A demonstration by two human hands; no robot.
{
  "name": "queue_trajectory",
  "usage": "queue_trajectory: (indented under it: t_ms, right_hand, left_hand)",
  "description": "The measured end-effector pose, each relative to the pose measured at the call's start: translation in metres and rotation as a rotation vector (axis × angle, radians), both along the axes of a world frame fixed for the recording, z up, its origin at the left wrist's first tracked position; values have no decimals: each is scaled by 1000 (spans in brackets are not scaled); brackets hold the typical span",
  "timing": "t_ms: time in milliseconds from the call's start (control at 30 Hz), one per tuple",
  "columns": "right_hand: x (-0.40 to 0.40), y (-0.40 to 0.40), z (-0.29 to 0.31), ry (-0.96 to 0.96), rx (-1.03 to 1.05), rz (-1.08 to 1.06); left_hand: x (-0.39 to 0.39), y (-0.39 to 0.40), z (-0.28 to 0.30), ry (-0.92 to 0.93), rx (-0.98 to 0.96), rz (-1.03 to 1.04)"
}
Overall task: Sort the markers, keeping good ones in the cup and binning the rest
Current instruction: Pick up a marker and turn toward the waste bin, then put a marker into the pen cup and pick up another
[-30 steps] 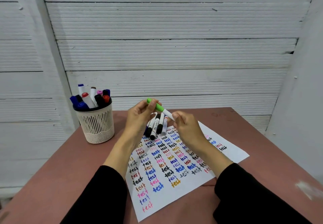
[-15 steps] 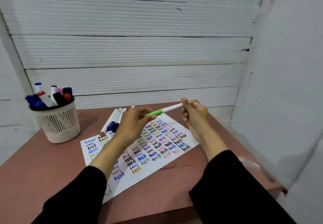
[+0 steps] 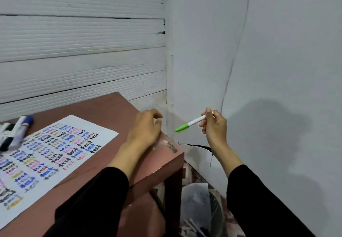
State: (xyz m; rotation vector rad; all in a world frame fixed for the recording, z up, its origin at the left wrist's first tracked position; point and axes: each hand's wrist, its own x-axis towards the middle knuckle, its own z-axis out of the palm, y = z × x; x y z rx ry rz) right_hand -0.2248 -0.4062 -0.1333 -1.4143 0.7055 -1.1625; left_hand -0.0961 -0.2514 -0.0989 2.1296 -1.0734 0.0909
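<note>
My right hand (image 3: 214,125) pinches a white marker with a green cap (image 3: 190,124), held out past the table's right edge, cap pointing down-left. My left hand (image 3: 146,127) hovers over the table's right corner, fingers loosely curled, holding nothing. Below my right arm, on the floor beside the table, a bin (image 3: 199,211) with several discarded markers inside shows partly. A few markers (image 3: 16,133) lie on the table at the far left. The cup is out of view.
A white sheet (image 3: 55,155) covered in coloured "test" scribbles lies on the reddish-brown table (image 3: 114,111). A white wall (image 3: 259,70) stands close on the right, a ribbed white wall behind. The table's right edge drops off near my left hand.
The view has swung right, so the cup left the frame. My left hand let go of the green-capped marker; my right hand carried it out past the table edge, above the bin.
</note>
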Motion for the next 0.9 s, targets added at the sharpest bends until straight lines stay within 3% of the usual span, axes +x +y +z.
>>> queue_trajectory:
  t_ms: [133,467,700,900]
  right_hand:
    - [-14,-11,-70,299,-54,61]
    - [-42,-1,-217,1012,-88,216]
    - [-51,6,-238,1091,50,273]
    - [-45,-3,-226,952,30,249]
  left_hand:
    - [-2,-4,-12,-112,213,-15]
    - [-10,-3,-7,-149,248,12]
    - [-9,-6,-9,-118,230,32]
    - [-5,-7,-12,-103,192,45]
